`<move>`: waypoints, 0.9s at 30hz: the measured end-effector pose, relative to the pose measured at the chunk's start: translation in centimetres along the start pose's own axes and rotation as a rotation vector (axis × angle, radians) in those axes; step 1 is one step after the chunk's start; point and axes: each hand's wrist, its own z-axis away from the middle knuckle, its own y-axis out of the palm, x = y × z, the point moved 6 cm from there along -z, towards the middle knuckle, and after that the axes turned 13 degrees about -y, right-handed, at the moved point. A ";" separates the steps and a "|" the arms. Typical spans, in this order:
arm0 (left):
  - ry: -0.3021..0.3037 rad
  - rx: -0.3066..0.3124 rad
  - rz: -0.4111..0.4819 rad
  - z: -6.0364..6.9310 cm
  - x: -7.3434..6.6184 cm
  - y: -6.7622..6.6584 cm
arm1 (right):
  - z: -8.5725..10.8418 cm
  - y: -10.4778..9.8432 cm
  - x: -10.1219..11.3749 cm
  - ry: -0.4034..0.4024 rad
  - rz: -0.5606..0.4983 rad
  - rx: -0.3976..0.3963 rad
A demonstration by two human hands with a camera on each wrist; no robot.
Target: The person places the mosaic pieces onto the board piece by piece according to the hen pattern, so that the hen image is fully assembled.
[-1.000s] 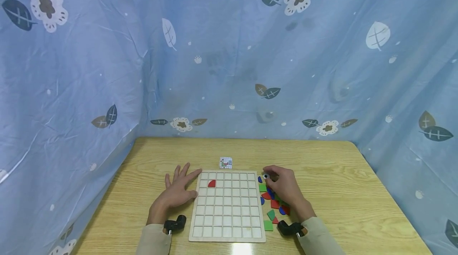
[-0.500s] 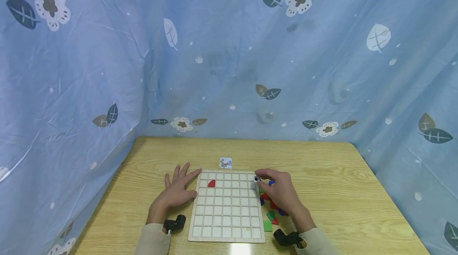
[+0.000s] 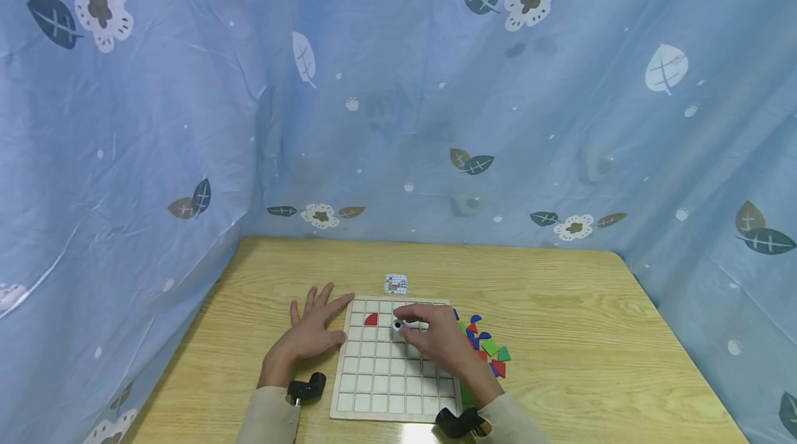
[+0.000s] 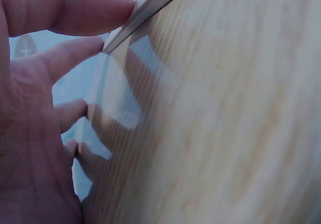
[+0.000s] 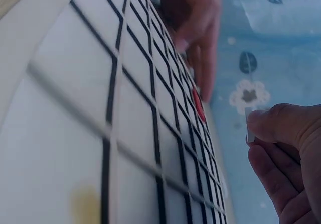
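My right hand (image 3: 438, 341) pinches a small white tile with a black dot (image 3: 398, 326) between thumb and fingers, over the upper middle of a wooden grid board (image 3: 380, 384). In the right wrist view this tile (image 5: 250, 125) shows edge-on at the fingertips, apart from the board. A red quarter-circle piece (image 3: 371, 319) lies in a cell near the board's upper left. My left hand (image 3: 309, 337) lies spread at the board's left side. Its thumb and index finger touch the board's edge (image 4: 150, 5) in the left wrist view.
Loose red, blue and green pieces (image 3: 490, 346) lie in a heap right of the board, partly behind my right forearm. A small printed card (image 3: 396, 283) lies beyond the board's far edge. A blue patterned curtain (image 3: 398, 119) surrounds the wooden table (image 3: 560, 306).
My right hand has carried the dotted tile leftward from the heap of pieces to over the board. The left hand stays at the board's edge. The head view has shifted slightly.
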 end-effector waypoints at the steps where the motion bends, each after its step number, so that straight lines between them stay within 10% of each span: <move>1: -0.002 -0.003 -0.004 0.0 0.0 0.0 | -0.3 0.5 0.1 -0.007 -0.005 0.010; 27: -0.001 -0.014 -0.023 0.0 -0.1 -0.1 | -3.4 6.1 0.5 -0.078 0.109 0.166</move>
